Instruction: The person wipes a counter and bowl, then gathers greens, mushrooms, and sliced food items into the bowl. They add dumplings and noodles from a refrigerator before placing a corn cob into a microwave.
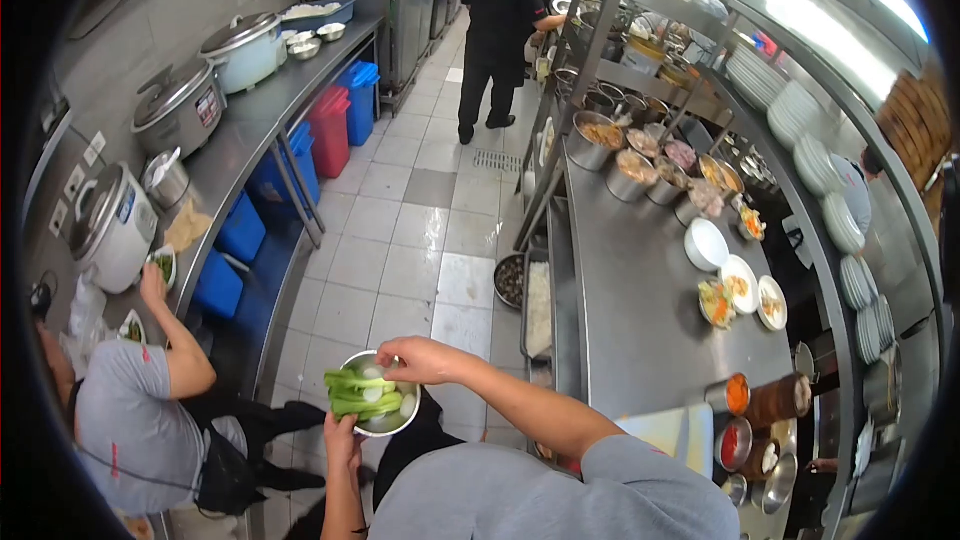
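Observation:
A round metal bowl point(402, 418) is held out in front of my body, above the tiled floor. Green leafy-vegetable stalks point(350, 395) lie in it and reach over its left rim, with pale round slices point(408, 405) beside them. My left hand point(343, 437) is closed on the bowl's near left side, its thumb by the stalks. Over the far rim, my right hand point(418, 359) reaches in with its fingers bent together above the contents. Whatever those fingertips pinch is too small to make out.
On my right stands a steel counter point(625, 260) with food pots, white bowls and a cutting board point(665, 435). A co-worker in grey point(130, 390) is close on my left at a bench with rice cookers point(110, 225). Another person point(497, 25) stands farther down the aisle.

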Tool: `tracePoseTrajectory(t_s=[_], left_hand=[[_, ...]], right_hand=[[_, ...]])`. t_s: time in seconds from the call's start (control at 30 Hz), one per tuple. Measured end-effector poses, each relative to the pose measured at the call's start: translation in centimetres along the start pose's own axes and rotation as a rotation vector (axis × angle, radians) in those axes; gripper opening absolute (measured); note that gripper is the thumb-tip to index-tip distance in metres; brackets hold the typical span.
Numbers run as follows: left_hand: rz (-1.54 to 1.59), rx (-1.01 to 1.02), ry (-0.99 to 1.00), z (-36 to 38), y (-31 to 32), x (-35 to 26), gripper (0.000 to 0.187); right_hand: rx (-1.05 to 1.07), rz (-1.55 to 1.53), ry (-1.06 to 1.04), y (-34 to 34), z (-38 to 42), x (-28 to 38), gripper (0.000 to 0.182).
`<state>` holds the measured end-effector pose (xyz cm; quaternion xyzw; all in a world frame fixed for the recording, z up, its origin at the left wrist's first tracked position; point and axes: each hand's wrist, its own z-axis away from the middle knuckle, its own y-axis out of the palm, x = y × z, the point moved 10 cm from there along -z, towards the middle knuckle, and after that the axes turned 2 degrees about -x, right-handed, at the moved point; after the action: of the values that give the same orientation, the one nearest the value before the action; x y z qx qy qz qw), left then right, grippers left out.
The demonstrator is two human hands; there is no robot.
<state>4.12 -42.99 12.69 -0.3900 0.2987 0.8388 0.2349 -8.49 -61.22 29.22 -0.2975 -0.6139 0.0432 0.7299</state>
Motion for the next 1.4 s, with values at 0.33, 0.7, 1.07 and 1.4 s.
tracePoseTrajectory(t_s=[0.33, 0.7, 1.07, 1.4], left_hand=[[-0.118, -0.048, -0.032, -29.0, 10.4, -13.8, 0.039], [-0.154, 0.328, -0.007, -53.6, 43.5, -23.5, 0.033], [-0.322, 0.495, -0.096, -70.6, 69.6, -28.6, 0.035], [-0.356, 0.669, -0.230, -89.8, 90.9, -28.9, 0.034]], right_hand=[[-0.403, 0.204, 0.492, -26.3, -2.8, -23.1, 0.031], [-1.125, 0.136, 0.736, -55.0, 1.1, -33.1, 0.049], [-1.476, 0.640, 0.284, -101.5, -12.1, -21.3, 0.030], [-1.590, 0.855, 1.246, -128.3, -8.3, -32.9, 0.035]])
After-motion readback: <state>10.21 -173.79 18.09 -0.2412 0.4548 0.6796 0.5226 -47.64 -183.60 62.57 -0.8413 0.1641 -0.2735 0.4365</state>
